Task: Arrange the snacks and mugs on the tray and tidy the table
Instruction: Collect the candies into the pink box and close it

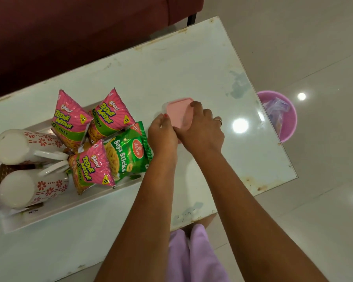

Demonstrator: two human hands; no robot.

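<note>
- Your forearms reach in from 5 o'clock and meet just right of centre. Your left hand (161,137) pinches the 9 o'clock edge of the pink container (177,112). Your right hand (202,131) lies over its lid with the fingers curled at the 1 o'clock corner.
- The white glass-topped tabletop (171,74) runs from 7 o'clock up to 1 o'clock, with worn, rust-flecked edges.
- A dark red sofa (69,27) fills the view at 11 o'clock, beyond the tabletop.
- The white tray (69,208) sits on the tabletop at 9 o'clock from your hands, and it holds the mugs and the snack packets.
- A pink bin (287,119) stands on the floor at 3 o'clock, just past the tabletop's edge, with crumpled plastic inside.
- Two white mugs with red flower print sit at the tray's 9 o'clock end, the upper mug (18,146) and the lower mug (29,188), handles pointing towards 3 o'clock.
- Three pink Bingo packets (69,121) and one green Soya Sticks packet (126,151) overlap at the tray's 3 o'clock end. The green one is just beside your left hand.
- The pink container rests on the tabletop, outside the tray and mostly hidden by your hands.
- A ring (218,120) shows on your right hand.
</note>
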